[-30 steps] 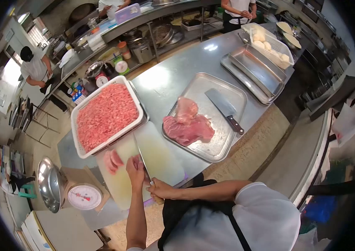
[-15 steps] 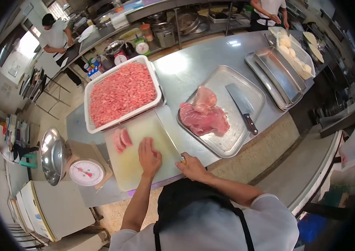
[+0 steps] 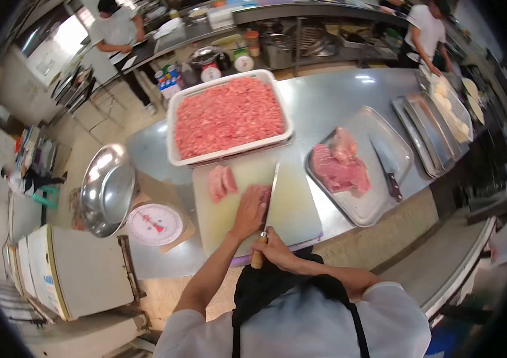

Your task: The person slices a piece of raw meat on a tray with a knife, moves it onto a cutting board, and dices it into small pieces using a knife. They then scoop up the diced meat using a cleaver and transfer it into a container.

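My left hand lies over a piece of raw meat on the pale cutting board, fingers together and holding it down; most of the piece is hidden. My right hand is closed round the wooden handle of a long knife. Its narrow blade points away from me, along the right side of the held meat. Whether the edge has entered the meat I cannot tell. A few cut meat slices lean together on the board, beyond my left hand.
A white basket of small meat pieces stands behind the board. To the right, a metal tray holds larger meat and another knife. A dial scale and steel bowl are left. Co-workers stand further back.
The knife has swung left from the board's right side to beside the held meat, my right hand moving with it. The whole view has shifted, so the table sits further right.
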A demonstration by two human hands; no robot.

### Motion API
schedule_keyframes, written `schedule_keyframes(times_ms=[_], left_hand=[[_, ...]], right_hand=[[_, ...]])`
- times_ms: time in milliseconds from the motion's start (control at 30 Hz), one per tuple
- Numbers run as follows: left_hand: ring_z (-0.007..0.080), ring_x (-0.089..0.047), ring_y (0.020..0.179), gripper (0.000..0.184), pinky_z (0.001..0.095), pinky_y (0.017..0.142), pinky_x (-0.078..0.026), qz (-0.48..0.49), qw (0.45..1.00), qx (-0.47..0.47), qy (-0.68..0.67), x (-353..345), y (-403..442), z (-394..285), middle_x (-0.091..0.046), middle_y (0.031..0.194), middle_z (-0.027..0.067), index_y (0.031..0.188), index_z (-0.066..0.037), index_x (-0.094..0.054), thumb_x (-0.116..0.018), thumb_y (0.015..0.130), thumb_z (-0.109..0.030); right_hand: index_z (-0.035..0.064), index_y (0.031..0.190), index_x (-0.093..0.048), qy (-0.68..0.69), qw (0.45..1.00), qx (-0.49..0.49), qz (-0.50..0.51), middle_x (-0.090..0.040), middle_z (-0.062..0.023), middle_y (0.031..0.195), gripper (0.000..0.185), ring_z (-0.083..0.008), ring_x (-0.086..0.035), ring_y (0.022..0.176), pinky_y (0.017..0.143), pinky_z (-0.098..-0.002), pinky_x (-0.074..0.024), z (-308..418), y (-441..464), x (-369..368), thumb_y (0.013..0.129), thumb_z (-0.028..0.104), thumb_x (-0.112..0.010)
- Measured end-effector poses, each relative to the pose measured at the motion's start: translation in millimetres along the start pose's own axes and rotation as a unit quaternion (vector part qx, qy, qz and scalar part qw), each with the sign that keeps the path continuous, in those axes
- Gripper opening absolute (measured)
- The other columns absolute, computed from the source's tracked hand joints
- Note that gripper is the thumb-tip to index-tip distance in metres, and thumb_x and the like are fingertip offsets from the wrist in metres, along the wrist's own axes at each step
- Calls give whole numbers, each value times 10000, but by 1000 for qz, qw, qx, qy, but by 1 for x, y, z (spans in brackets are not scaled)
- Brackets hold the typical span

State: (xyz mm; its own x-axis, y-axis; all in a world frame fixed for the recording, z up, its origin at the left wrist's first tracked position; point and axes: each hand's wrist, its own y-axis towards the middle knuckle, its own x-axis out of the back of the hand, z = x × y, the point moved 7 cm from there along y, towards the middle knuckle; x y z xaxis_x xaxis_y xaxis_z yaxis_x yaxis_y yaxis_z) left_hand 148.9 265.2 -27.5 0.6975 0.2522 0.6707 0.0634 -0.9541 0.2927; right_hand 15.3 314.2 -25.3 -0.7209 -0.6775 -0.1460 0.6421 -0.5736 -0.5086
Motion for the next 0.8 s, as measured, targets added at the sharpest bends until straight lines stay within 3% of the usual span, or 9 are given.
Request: schedule_keyframes(times_ms=[100,167,367,533,633,667,700,733,800], left_hand=[[486,-316,1484,547,553,1235,-240,47,998,-5,31,6,0,5,-410,1568,261,1540,9,-385,-500,1045,-191],[501,-290,1486,607,569,1226,-245,-2,997,37,69,2,-8,6,-371,1578,282,1539,21,-359,-541,1006,-205],[506,-291,1482,676,610,1219,-230,-78,981,159,75,-14,-18,-10,-357,1572,302,1528,58,-333,-552,981,-272],[483,-437,1392,589,558,1216,-277,-79,994,-14,79,-19,-15,-26,-506,1448,275,1476,27,-444,-569,949,-202],[470,-439,1396,574,566,1207,-282,47,995,-82,10,5,9,-57,-544,1423,271,1464,16,-465,-590,925,-136],[465,-395,1432,680,571,1211,-259,102,994,4,32,12,11,-63,-497,1471,274,1505,0,-420,-676,921,-239],[467,-370,1435,862,580,1201,-255,-48,991,47,112,3,-15,-40,-441,1509,271,1534,-3,-361,-774,862,-351],[470,-366,1430,930,580,1197,-261,-56,984,84,144,2,-29,-47,-414,1524,272,1548,-3,-329,-801,834,-367],[475,-383,1400,950,580,1171,-287,-71,972,121,186,9,-43,-54,-413,1512,267,1538,-10,-338,-830,804,-360]], right_hand=[[-22,1277,-437,108,994,-22,-2,-634,-149,1032,382,-218,-686,936,790,-392,-606,-1,2,-25,1004,143,-646],[-36,1250,-465,130,989,55,-41,-669,-149,1003,375,-211,-690,873,767,-362,-584,-5,4,-21,1013,191,-645],[12,1158,-473,107,994,-1,-14,-638,-128,865,276,-253,-691,719,655,-407,-593,-7,-15,31,1045,231,-596],[3,989,-565,-11,994,29,-104,-597,-89,673,240,-187,-610,515,458,-336,-502,31,-31,117,1013,235,-624],[-52,1132,-615,-260,955,98,-106,-634,-109,637,366,-179,-614,502,497,-356,-493,51,-31,144,987,280,-668],[-51,1193,-619,-274,949,116,-104,-640,-124,647,404,-194,-625,515,513,-373,-500,60,-37,144,983,289,-680],[-43,1256,-607,-318,930,146,-110,-644,-135,652,456,-195,-636,531,507,-370,-498,55,-34,149,980,311,-686],[-19,1310,-557,-315,933,145,-96,-621,-110,643,496,-191,-621,532,518,-382,-499,45,-32,155,978,325,-686],[18,1394,-468,-197,980,-5,-21,-569,-49,640,548,-152,-564,507,482,-338,-453,44,-36,152,993,334,-665]])
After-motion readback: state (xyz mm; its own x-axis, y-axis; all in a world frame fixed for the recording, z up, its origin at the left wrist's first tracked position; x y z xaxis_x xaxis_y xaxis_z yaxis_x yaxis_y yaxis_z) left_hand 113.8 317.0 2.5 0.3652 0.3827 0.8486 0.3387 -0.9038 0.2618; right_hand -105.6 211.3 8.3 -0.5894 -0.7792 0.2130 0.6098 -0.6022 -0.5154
